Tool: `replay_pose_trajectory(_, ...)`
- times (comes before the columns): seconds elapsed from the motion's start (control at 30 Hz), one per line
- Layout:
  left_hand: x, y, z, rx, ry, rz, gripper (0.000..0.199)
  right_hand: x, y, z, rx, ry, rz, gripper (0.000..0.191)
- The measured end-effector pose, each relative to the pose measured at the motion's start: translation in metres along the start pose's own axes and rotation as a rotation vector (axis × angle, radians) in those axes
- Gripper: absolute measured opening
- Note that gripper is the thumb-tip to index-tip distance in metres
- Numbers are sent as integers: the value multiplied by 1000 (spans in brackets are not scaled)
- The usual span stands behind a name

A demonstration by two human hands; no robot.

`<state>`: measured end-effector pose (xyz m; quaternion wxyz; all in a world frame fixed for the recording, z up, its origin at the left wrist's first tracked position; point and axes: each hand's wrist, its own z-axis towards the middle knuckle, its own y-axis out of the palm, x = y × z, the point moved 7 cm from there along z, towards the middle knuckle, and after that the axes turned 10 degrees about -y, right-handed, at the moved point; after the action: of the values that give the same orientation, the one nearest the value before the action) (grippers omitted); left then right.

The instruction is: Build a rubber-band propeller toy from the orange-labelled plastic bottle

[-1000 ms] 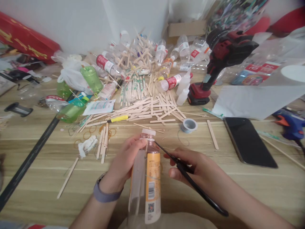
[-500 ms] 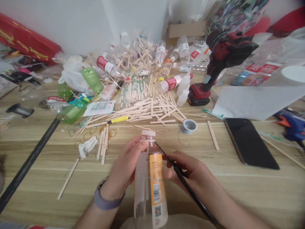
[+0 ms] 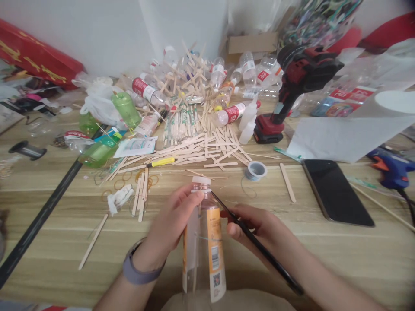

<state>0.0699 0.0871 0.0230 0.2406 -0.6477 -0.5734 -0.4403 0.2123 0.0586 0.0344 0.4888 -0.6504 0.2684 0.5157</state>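
Note:
A clear plastic bottle [image 3: 201,242] with a white cap and an orange-and-white label stands upright at the table's near edge. My left hand [image 3: 175,216] is closed round its neck, just below the cap. In my right hand [image 3: 256,226] is a slim black pointed tool [image 3: 267,257]; its exact kind is unclear. The tool slants up to the left, and its thin tip meets the bottle's neck close to my left thumb. A thin pale thread [image 3: 207,238] crosses the bottle near the label. Part of the bottle's left side is behind my left hand.
Beyond the bottle lie many wooden craft sticks [image 3: 191,149], a yellow-handled tool [image 3: 163,162] and a grey spool [image 3: 256,171]. To the right are a phone [image 3: 337,192], a red cordless drill [image 3: 270,127] and a blue glue gun [image 3: 391,168]. A black strip [image 3: 48,211] runs along the left.
The view has shifted slightly, so the phone and drill appear a little further left. Both hands keep their grips, and the tool's tip stays at the bottle's neck.

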Motion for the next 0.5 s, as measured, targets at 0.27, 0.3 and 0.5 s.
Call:
replay_pose_trajectory(0.27, 1, -9, 1, 54, -15, 114, 24, -5, -20, 12, -250, 48, -218, 57)
replay_pose_trajectory(0.3, 0, -9, 1, 54, -18, 112, 24, -5, -22, 15, -281, 56, -234, 56)
replay_pose_trajectory(0.5, -4, -9, 6, -1, -67, 97, 22, -4, -30, 26, -454, 52, -214, 51)
